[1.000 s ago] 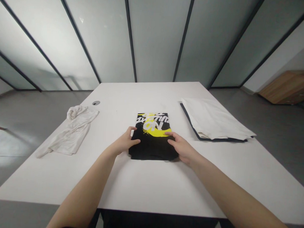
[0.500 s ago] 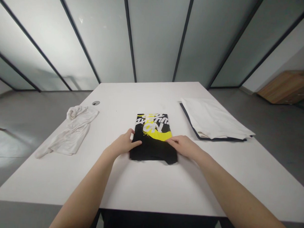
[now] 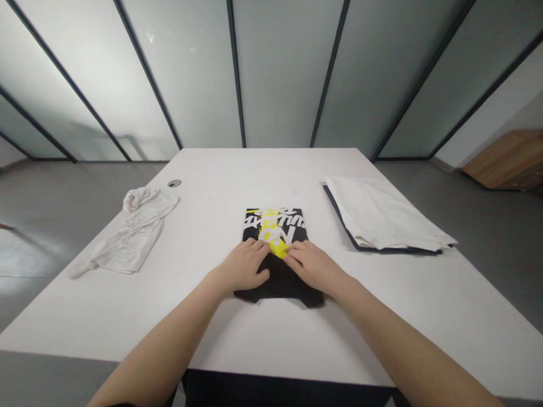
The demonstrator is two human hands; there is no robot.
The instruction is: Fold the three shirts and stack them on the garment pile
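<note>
Head cam: black printed garment [image 3: 286, 278] sits mid-frame under both hands, probably so neither side slides. Left hand [image 3: 246, 265] has its fingers together, thumb out; right hand [image 3: 314, 264] has them bunched by the yellow print. Can't tell if either's pinching. White table [image 3: 263, 173], grey floor [image 3: 496, 253] at right, frosted panels [image 3: 280, 67] up top.

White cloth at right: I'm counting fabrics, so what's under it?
Under the white cloth, a dark cloth shows along the left and near edges. The rest is covered, so further layers can't be ruled out.
</note>
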